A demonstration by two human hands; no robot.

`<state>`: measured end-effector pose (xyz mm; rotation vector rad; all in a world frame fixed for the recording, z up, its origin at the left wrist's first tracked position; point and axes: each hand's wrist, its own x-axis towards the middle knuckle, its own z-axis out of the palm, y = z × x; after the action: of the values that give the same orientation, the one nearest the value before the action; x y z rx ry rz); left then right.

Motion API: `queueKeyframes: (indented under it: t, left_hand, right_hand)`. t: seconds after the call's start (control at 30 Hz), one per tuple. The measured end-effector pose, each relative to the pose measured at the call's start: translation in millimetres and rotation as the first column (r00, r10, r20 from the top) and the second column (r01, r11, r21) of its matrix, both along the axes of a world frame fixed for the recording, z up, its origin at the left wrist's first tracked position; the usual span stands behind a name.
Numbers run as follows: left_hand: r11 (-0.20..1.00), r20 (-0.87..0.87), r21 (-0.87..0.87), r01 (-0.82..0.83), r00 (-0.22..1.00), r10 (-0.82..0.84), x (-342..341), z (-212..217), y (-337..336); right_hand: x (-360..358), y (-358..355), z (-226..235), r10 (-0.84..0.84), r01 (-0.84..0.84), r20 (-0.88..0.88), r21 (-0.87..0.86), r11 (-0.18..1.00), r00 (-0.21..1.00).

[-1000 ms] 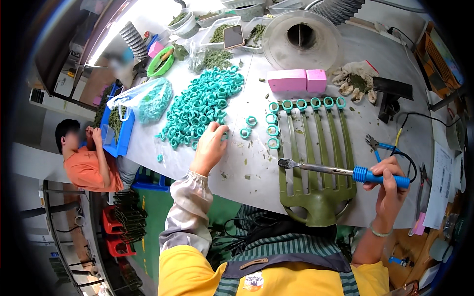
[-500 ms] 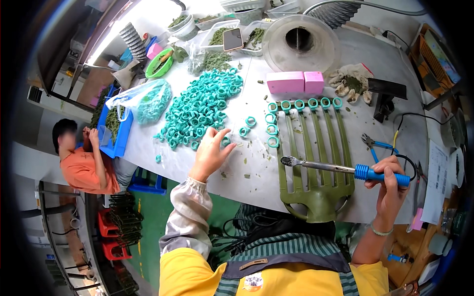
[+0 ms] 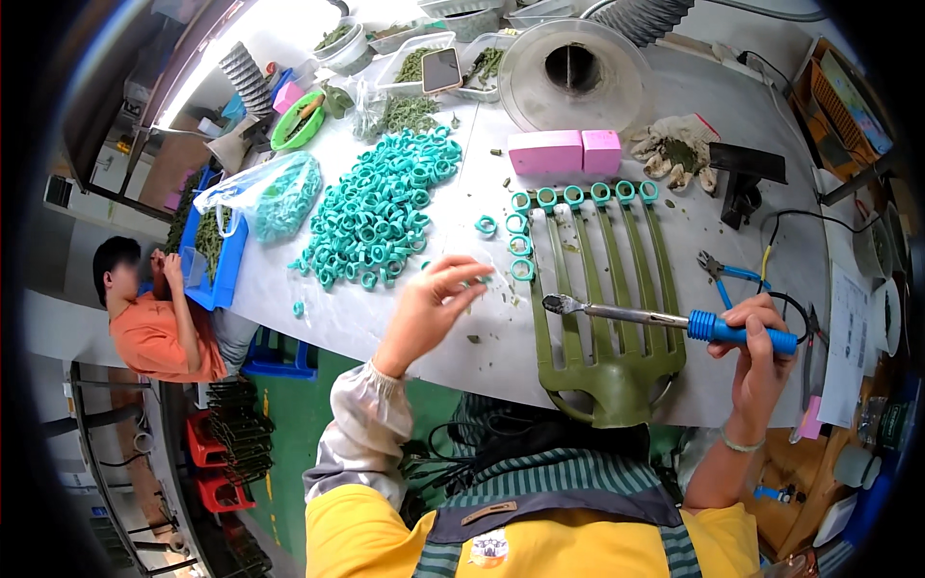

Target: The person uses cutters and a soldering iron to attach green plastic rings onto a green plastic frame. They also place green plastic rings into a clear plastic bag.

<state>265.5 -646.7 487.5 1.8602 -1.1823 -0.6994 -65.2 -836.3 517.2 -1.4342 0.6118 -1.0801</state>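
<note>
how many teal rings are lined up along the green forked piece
9 teal rings: 6 in a row along the far edge of the green forked piece, counting the corner one, and 3 more down its left side. None there look hidden.

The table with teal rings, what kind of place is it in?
Probably a workshop: a heap of teal rings, blue-handled pliers, and a corded, blue-handled soldering iron or similar tool in the right hand.

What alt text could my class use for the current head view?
A person's right hand grips a blue-handled tool over an olive slatted piece with teal rings along two edges; the left hand is between that piece and a heap of rings on the table.
</note>
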Motion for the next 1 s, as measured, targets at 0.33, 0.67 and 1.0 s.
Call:
queueKeyframes:
  t: [0.33,0.67,1.0]
  left_hand:
    - [0.971,0.346,-0.167,0.168,0.933,-0.102,-45,-2,-16]
    - [0.967,0.502,-0.047,0.25,0.843,-0.194,-40,-2,-24]
    - [0.97,0.33,-0.187,-0.153,0.921,0.209,23,-29,-52]
  right_hand:
    - [5,1,-15,0.042,-0.045,0.056,0.049,0.998,0.998]
    - [12,-4,-17,0.067,-0.074,0.071,0.097,0.993,0.995]
    - [-7,-9,-2,0.071,-0.076,0.067,0.078,0.994,0.995]
